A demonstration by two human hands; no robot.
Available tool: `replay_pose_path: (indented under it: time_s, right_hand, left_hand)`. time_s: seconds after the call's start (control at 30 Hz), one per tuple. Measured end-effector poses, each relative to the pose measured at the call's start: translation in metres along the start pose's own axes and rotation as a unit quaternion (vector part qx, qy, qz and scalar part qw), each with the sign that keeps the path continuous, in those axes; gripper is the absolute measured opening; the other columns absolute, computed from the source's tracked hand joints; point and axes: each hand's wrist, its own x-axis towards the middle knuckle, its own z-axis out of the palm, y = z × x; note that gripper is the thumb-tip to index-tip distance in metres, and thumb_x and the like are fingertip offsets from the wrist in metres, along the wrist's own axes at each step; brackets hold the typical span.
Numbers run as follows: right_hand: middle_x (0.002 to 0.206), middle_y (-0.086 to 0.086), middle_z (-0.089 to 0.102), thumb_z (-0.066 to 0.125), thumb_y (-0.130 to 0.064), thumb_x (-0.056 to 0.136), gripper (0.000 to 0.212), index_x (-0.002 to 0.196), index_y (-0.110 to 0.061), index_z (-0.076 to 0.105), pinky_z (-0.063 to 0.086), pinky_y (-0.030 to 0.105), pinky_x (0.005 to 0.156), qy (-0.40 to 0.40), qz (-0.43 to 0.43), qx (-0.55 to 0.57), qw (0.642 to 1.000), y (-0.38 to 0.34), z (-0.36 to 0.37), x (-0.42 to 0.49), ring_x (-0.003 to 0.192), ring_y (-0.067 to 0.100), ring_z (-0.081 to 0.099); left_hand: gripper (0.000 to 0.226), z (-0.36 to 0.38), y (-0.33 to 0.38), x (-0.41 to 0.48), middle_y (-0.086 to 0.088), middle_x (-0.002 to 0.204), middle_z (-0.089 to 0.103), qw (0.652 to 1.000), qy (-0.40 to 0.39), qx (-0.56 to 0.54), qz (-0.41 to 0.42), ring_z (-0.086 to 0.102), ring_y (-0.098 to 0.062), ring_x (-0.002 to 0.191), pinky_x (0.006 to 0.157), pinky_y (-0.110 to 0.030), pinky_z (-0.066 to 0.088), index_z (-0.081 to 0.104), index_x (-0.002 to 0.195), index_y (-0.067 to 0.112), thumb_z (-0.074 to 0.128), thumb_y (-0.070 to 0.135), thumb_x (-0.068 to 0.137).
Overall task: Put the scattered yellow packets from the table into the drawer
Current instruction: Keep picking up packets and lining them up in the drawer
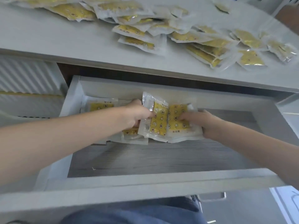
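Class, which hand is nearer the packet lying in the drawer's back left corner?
Left. The left hand is just right of that packet; the right hand is farther right in the drawer.

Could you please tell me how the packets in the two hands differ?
The left packet, pinched by the left hand, stands tilted up; the right packet, held by the right hand, lies flatter. The left packet overlaps the right packet. Both are yellow, star-printed, inside the drawer.
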Motion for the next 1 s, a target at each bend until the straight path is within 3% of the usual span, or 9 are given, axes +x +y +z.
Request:
replay_pose_path:
  time_s: [0.07,0.17,0.3,0.53,0.67,0.8,0.87,0.93,1.0]
  right_hand:
    - [0.091,0.009,0.070,0.069,-0.005,0.083,0.036,0.116,-0.005,0.056,0.057,0.028,0.055,-0.009,0.001,-0.013,1.000,-0.004,-0.001,-0.002,0.068,0.018,0.071]
    - [0.107,0.014,0.068,0.070,-0.001,0.082,0.043,0.122,-0.002,0.054,0.059,0.040,0.074,-0.018,-0.015,-0.042,0.999,-0.007,-0.003,-0.005,0.087,0.026,0.070]
    - [0.104,0.013,0.067,0.068,-0.003,0.084,0.019,0.100,-0.002,0.057,0.056,0.039,0.084,-0.018,-0.044,-0.109,0.993,-0.010,-0.001,-0.016,0.090,0.026,0.067]
    - [0.108,0.007,0.047,0.070,-0.022,0.085,0.047,0.119,-0.007,0.042,0.051,0.038,0.091,0.012,-0.109,-0.265,0.958,-0.007,-0.010,-0.028,0.108,0.028,0.052]
    - [0.107,0.008,0.047,0.072,-0.023,0.083,0.043,0.109,-0.008,0.041,0.053,0.032,0.080,0.016,-0.130,-0.288,0.949,-0.005,-0.016,-0.025,0.102,0.026,0.052]
    - [0.097,0.010,0.053,0.074,-0.029,0.081,0.038,0.096,-0.006,0.047,0.058,0.034,0.076,0.047,-0.148,-0.322,0.934,-0.003,-0.019,-0.019,0.091,0.025,0.059]
    - [0.101,0.012,0.053,0.072,-0.038,0.081,0.068,0.125,0.001,0.038,0.059,0.034,0.076,0.067,-0.154,-0.379,0.910,-0.003,-0.020,-0.019,0.093,0.027,0.062]
    - [0.124,0.015,0.050,0.069,-0.048,0.080,0.089,0.141,0.001,0.025,0.053,0.035,0.084,0.106,-0.183,-0.481,0.851,-0.002,-0.021,-0.020,0.108,0.030,0.057]
    - [0.130,0.014,0.049,0.067,-0.049,0.081,0.080,0.138,-0.004,0.033,0.049,0.035,0.085,0.122,-0.237,-0.531,0.804,-0.005,-0.022,-0.024,0.112,0.029,0.054]
  left_hand:
    - [0.047,0.000,0.001,-0.004,-0.009,0.118,0.062,0.999,0.017,0.025,0.020,0.060,-0.026,0.108,0.094,-0.042,0.051,0.054,0.122,0.010,0.072,0.024,0.082]
    - [0.039,0.000,0.006,-0.013,-0.010,0.114,0.064,0.998,0.017,0.050,0.034,0.063,-0.023,0.105,0.092,-0.039,0.053,0.056,0.118,0.008,0.070,0.020,0.084]
    - [0.042,0.003,0.014,-0.022,-0.011,0.104,0.063,0.985,0.046,0.148,0.069,0.063,-0.022,0.091,0.080,-0.032,0.053,0.054,0.117,0.002,0.071,0.018,0.083]
    - [0.050,0.013,0.023,-0.040,-0.005,0.084,0.063,0.932,0.142,0.332,0.037,0.057,-0.013,0.052,0.043,-0.021,0.044,0.054,0.115,0.003,0.076,0.029,0.078]
    - [0.064,0.015,0.026,-0.042,-0.008,0.109,0.063,0.924,0.176,0.338,0.041,0.069,-0.015,0.070,0.045,-0.019,0.049,0.042,0.128,0.003,0.077,0.022,0.077]
    - [0.046,0.015,0.025,-0.044,-0.009,0.111,0.061,0.913,0.177,0.363,0.063,0.069,-0.018,0.072,0.047,-0.019,0.050,0.052,0.117,0.003,0.075,0.017,0.080]
    - [0.034,0.014,0.023,-0.048,-0.004,0.094,0.060,0.862,0.207,0.450,0.103,0.061,-0.015,0.065,0.047,-0.020,0.043,0.053,0.112,0.004,0.069,0.017,0.084]
    - [0.039,0.010,0.022,-0.053,-0.003,0.092,0.057,0.763,0.249,0.575,0.162,0.056,-0.018,0.079,0.060,-0.024,0.039,0.048,0.124,0.004,0.062,0.016,0.089]
    - [0.040,0.005,0.024,-0.060,-0.005,0.103,0.059,0.710,0.241,0.633,0.194,0.056,-0.022,0.092,0.069,-0.030,0.040,0.047,0.127,0.006,0.059,0.016,0.090]
